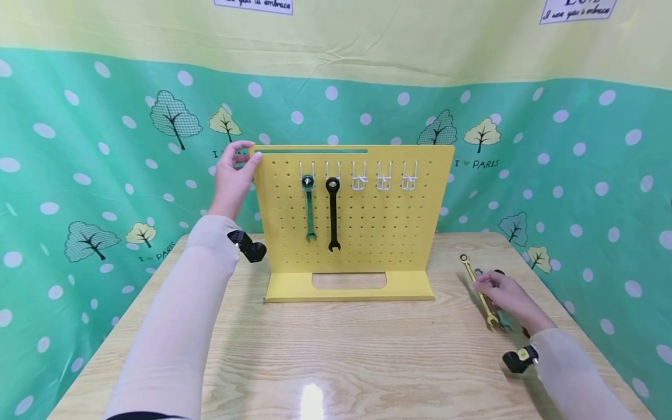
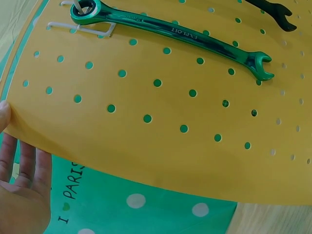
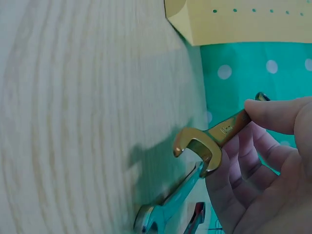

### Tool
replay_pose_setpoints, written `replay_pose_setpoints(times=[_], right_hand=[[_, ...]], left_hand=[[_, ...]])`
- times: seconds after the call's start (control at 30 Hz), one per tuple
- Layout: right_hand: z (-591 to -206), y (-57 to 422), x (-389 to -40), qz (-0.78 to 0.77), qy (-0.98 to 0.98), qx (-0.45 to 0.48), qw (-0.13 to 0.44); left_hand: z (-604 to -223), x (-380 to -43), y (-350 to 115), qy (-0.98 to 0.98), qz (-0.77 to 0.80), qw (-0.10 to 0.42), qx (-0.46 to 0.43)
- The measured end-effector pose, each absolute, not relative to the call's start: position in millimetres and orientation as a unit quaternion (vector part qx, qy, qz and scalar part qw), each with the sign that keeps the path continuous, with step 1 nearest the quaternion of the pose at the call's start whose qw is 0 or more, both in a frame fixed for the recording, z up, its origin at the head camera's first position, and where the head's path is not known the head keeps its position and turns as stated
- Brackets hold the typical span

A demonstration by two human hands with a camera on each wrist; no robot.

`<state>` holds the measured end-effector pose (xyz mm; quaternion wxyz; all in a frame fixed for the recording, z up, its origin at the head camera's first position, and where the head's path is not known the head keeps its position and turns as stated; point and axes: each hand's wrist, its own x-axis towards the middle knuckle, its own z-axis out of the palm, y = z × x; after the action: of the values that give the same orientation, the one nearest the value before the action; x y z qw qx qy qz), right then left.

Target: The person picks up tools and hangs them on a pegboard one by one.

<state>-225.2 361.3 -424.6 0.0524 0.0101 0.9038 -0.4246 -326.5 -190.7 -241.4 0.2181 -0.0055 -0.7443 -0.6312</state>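
A yellow pegboard (image 1: pixel 378 242) stands upright on the table. My left hand (image 1: pixel 230 185) grips its upper left corner, thumb on the front and fingers behind the edge. From its white hooks hang a green ratchet wrench (image 1: pixel 309 211) and, to the right of that, a black ratchet wrench (image 1: pixel 333 217). At the table's right side my right hand (image 1: pixel 506 296) pinches a gold combination wrench (image 3: pixel 228 127) between thumb and fingers. Its open end points at the wrist camera; the ring end is partly hidden by the thumb. Beneath it lies a teal wrench (image 3: pixel 176 196), with a reddish tool (image 3: pixel 196 217) beside that.
Three more white hooks (image 1: pixel 384 178) on the board's right half hold nothing. The board's base (image 1: pixel 346 295) rests on the wooden table (image 1: pixel 346 350). A green dotted cloth (image 1: pixel 341 105) hangs behind and along both sides.
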Motion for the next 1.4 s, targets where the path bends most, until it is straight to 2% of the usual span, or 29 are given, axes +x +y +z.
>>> replay_pose_setpoints(times=[0.83,1.4], right_hand=[[-395.6,307.6,-231.9,-0.483,0.871,-0.076,0.04],[-372.7,240.5,-251.8,-0.537,0.83,-0.146,0.046]], left_hand=[[-242.4,-325.7,-190.2,-0.747,-0.628,0.219,-0.004],[-242.6,-325.7,-190.6,-0.749,-0.625,0.22,-0.007]])
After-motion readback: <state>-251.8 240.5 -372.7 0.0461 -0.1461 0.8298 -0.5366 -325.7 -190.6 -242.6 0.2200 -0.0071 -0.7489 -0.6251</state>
